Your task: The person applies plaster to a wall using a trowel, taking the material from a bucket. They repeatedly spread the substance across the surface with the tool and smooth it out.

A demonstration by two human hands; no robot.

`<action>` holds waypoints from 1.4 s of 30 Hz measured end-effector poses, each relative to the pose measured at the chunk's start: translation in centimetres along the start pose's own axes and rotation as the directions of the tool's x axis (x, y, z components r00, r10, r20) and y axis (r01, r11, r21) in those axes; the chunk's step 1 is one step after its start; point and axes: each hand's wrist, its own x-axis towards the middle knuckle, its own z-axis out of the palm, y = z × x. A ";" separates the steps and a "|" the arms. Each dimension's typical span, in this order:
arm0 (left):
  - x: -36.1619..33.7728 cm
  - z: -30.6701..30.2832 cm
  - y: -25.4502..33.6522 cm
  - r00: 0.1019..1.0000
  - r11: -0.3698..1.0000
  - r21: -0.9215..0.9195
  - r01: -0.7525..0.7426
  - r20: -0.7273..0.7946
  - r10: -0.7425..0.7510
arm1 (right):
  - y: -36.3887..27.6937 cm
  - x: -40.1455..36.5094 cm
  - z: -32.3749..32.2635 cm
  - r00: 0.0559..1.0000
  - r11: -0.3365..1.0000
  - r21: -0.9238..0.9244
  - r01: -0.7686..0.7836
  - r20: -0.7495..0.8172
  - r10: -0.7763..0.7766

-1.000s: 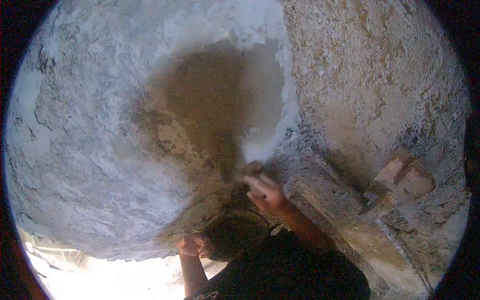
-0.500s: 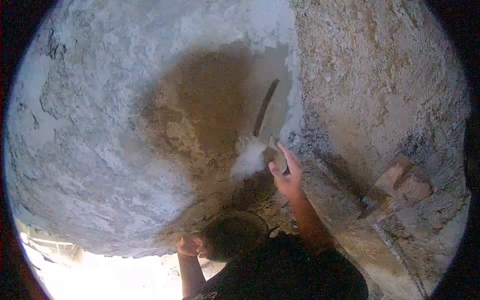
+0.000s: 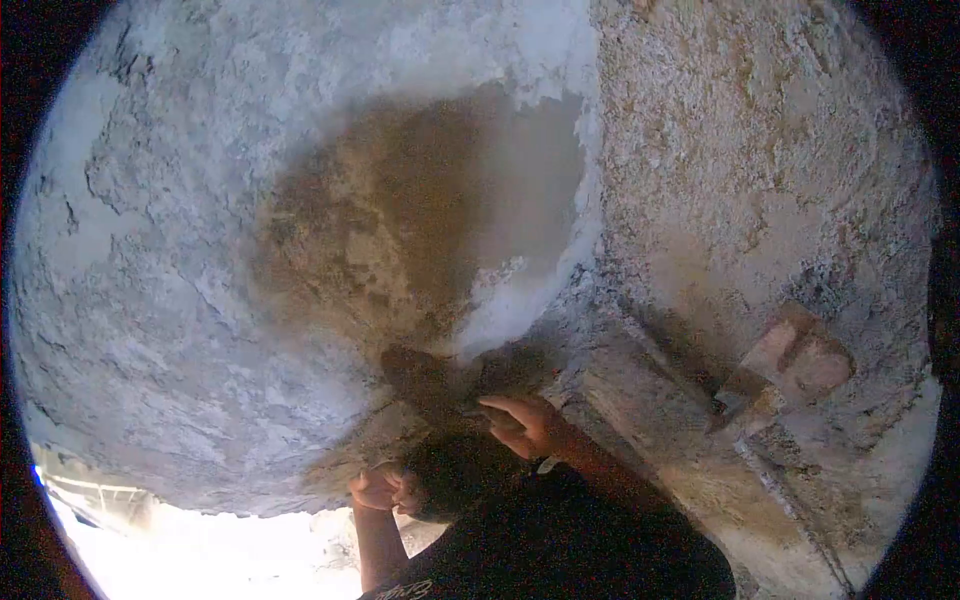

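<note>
Gripping dark bowl (image 3: 455, 478): left hand (image 3: 379, 489); right hand (image 3: 525, 426) curled, grasp unclear; shirt lettering (image 3: 413, 591) illegible.

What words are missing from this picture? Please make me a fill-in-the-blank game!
1. The left hand and the right hand wear no ____.
2. The dark container is between the two ____.
3. The shirt is coloured ____.
4. In the picture, the shovel-like tool is on the ____ side of both hands.

Missing words, in order: gloves; hands; black; right.
</note>
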 end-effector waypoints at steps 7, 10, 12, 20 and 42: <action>1.1 1.5 0.1 0.997 0.990 0.121 0.077 -0.029 -0.074 | -4.7 -3.2 -4.7 0.830 0.860 -0.286 -0.422 0.259 0.494; 3.6 4.5 0.0 0.992 0.968 0.225 0.110 -0.089 -0.092 | -7.0 -3.0 -5.9 0.644 0.765 -0.525 -0.373 0.447 0.621; 4.4 5.6 -0.1 0.986 0.946 0.294 0.139 -0.135 -0.103 | -7.1 -3.9 -5.5 0.559 0.710 -0.651 -0.270 0.495 0.666; 4.6 6.3 -2.2 0.978 0.966 0.200 0.163 -0.161 -0.131 | -8.6 -1.5 0.7 0.703 0.519 -0.815 0.259 0.527 0.477; 3.4 4.5 -2.0 0.992 0.999 0.017 0.028 -0.121 -0.026 | -3.6 2.1 5.6 0.367 0.773 -0.619 0.139 0.757 0.540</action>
